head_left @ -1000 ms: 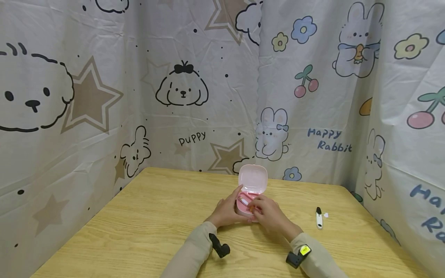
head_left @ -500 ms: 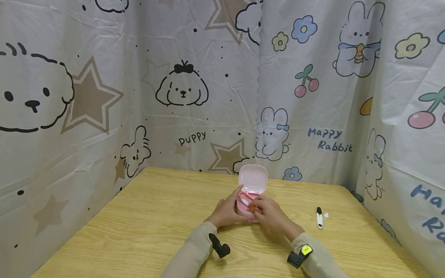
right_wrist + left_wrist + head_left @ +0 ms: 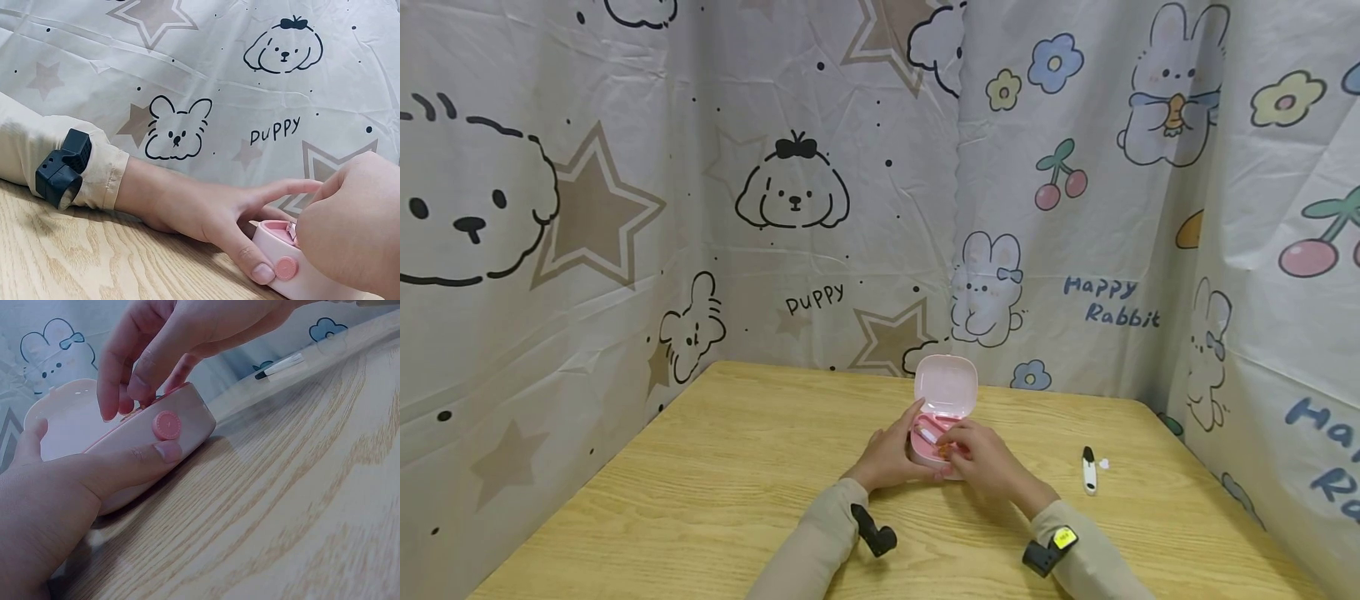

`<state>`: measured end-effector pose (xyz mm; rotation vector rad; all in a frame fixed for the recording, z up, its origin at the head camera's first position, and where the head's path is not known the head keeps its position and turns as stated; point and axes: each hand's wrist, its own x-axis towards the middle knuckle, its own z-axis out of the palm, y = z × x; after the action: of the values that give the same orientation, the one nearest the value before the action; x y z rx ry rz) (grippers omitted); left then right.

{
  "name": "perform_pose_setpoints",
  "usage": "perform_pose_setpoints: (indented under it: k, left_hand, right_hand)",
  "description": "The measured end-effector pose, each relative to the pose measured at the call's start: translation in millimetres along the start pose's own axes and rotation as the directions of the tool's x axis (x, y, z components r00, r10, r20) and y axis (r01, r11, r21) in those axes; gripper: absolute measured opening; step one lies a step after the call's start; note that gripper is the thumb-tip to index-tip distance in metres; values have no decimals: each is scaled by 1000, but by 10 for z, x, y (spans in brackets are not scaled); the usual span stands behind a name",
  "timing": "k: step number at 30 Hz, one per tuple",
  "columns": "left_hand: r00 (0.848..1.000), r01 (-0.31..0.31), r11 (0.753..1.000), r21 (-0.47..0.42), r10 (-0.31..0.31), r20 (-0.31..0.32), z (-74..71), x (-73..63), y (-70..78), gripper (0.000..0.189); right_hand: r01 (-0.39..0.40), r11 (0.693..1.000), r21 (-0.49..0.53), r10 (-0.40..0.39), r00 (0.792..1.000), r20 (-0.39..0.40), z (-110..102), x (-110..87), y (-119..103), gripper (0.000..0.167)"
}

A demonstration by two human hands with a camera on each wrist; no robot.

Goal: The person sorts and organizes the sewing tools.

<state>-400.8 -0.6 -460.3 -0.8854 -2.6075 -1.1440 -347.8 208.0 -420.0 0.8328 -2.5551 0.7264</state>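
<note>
A pink case (image 3: 187, 415) sits on the table with its pale lid (image 3: 946, 387) raised at the back. My left hand (image 3: 889, 457) grips the case from the left, thumb along the front wall by a round pink knob (image 3: 166, 425). Over the case's opening, my right hand (image 3: 988, 462) has its fingers curled down inside. Small orange pieces (image 3: 942, 451) show at its fingertips, which seem to pinch one; the piece's kind is too small to tell. A white slim item (image 3: 927, 435) lies in the case beside them. My right fingers hide part of the interior.
On the wooden table (image 3: 737, 467), a slim white tool with a black end (image 3: 1089, 472) lies to the right, beside a small white piece (image 3: 1104, 464). Printed curtains (image 3: 820, 250) hang behind the table and along both sides.
My right hand has shifted very slightly, its fingers still down in the case. The left hand and the case have stayed in place.
</note>
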Motion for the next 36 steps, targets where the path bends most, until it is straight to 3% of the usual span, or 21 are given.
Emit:
perform_pose_setpoints:
  k: [9,20,36]
  left_hand:
    - [1000,13,1000,-3,-13,10,-7,-12,10,126]
    - [1000,17,1000,3,-17,17,-16,-11,21,126]
    - [999,22,1000,-7,-21,25,-15,-15,26,126]
  right_hand:
    - [58,998,-20,-59,997,-42,-66,13,44,17]
    - [-5,1000,-5,5,997,-71,-198,19,64,20]
    - [-30,1000,2,30,994,-104,-346,15,104,19]
